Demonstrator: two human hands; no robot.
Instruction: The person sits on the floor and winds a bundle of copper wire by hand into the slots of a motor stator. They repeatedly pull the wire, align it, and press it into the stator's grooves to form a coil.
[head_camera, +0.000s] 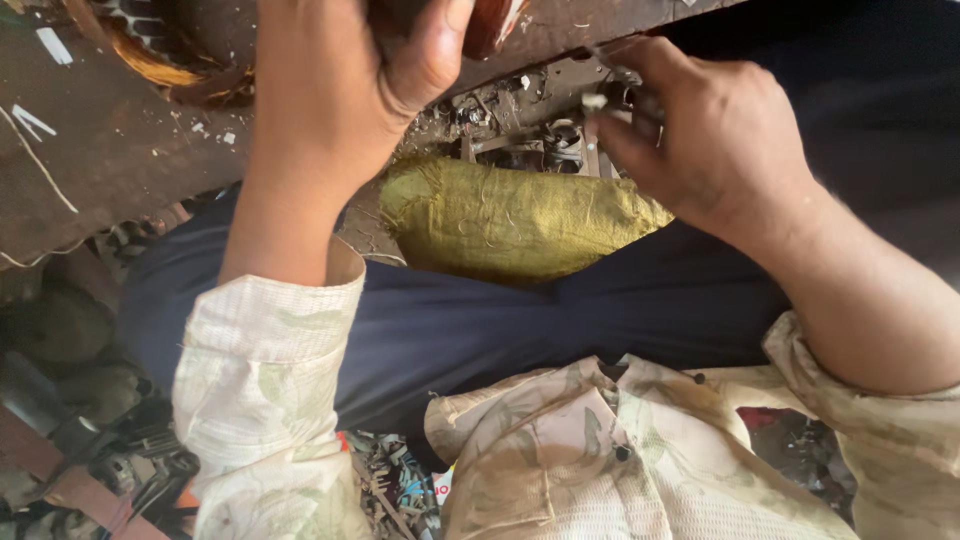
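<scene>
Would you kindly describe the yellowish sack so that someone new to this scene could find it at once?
Start at the brown worktop across the top of the head view, then drop below its edge, between the left hand and the right hand. The sack lies there against the dark blue trousers. It alone is olive-yellow, coarsely woven and bulging.

One camera, worn on my head, looks steeply down and very close over my lap. My left hand and right hand fill the top of the view, at the near edge of a scarred brown wooden workbench. My dark blue trousers cross the middle.
</scene>
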